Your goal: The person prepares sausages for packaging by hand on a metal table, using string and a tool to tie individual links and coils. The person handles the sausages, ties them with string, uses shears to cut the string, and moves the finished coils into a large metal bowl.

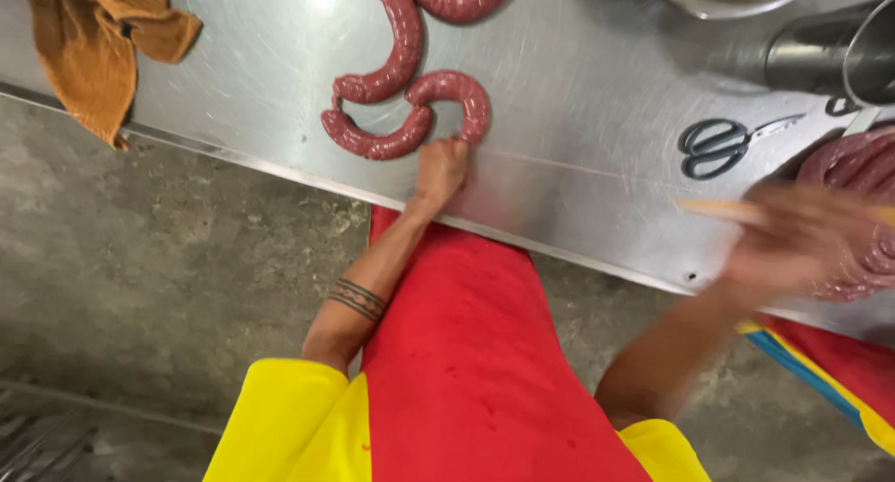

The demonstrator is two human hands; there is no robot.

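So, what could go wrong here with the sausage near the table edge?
The sausage link under the left hand lies close to the steel table's edge and might slide off. The right hand is blurred with motion near the coiled sausages and scissors, so it might knock them.

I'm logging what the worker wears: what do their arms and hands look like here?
Both arms are bare below short yellow sleeves. The left forearm carries dark banded markings encircling it. The left hand is ungloved; the right hand is motion-blurred, apparently ungloved too. A red apron covers the front.
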